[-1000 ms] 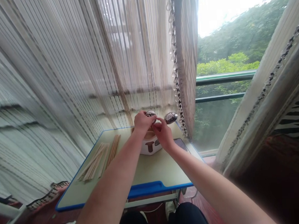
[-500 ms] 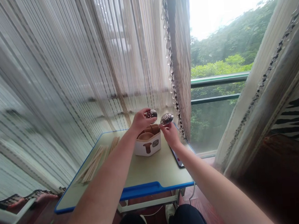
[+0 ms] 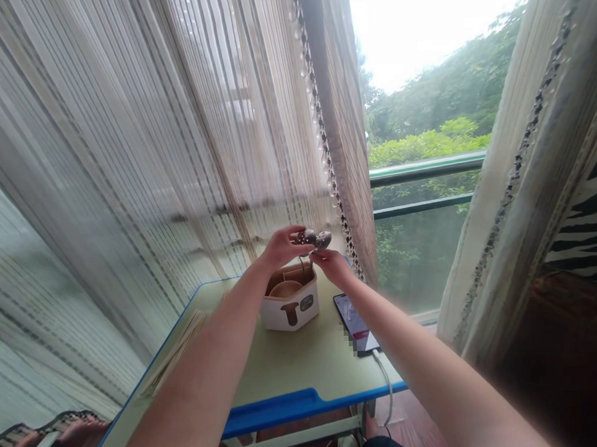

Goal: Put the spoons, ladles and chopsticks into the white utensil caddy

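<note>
My left hand (image 3: 281,246) is raised above a white holder (image 3: 289,306) with a brown mushroom print, fingers pinched on a perforated metal spoon (image 3: 308,236). My right hand (image 3: 331,262) sits just right of it, fingers closed on a second perforated metal spoon (image 3: 323,239). The two spoon bowls touch or nearly touch above the holder. A thin handle runs down from them into the holder. The holder stands on a pale green table (image 3: 296,364) with a blue edge.
A phone (image 3: 354,314) with a cable lies on the table right of the holder. Several wooden chopsticks (image 3: 178,350) lie at the table's left, partly behind my left arm. Striped curtains hang close behind the table; a window with a railing is at right.
Both hands have lifted a little above the holder and drawn together, so the two spoon bowls now meet. The view has swung left and the phone has come into sight.
</note>
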`<state>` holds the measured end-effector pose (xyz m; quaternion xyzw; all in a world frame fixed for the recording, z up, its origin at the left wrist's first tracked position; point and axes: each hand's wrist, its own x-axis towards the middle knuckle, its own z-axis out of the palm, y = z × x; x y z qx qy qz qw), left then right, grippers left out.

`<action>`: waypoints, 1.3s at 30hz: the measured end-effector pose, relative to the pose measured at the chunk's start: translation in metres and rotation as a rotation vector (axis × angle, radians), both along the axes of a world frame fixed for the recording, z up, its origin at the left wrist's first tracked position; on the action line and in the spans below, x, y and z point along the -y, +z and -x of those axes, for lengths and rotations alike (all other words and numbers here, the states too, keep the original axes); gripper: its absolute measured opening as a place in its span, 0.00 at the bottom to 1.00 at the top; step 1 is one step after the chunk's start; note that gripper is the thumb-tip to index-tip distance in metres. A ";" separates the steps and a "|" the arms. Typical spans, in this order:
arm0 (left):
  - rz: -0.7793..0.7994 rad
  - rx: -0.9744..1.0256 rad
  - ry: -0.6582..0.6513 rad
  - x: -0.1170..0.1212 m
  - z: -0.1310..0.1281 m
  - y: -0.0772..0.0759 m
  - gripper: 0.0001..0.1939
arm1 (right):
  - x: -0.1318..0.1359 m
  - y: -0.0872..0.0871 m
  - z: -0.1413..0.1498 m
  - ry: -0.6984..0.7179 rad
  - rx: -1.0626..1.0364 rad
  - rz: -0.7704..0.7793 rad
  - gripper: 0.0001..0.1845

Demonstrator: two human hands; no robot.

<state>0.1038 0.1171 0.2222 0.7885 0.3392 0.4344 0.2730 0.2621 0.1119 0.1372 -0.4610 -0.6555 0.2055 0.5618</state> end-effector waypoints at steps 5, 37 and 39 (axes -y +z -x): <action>0.032 -0.004 0.020 -0.021 -0.010 0.002 0.30 | -0.022 -0.002 0.000 0.122 -0.050 -0.002 0.12; -0.096 -0.455 0.347 0.010 0.001 -0.072 0.13 | -0.021 0.001 0.011 -0.116 0.087 -0.073 0.12; -0.111 -0.463 0.312 0.009 0.002 -0.072 0.12 | -0.024 -0.001 0.012 -0.089 0.078 -0.043 0.11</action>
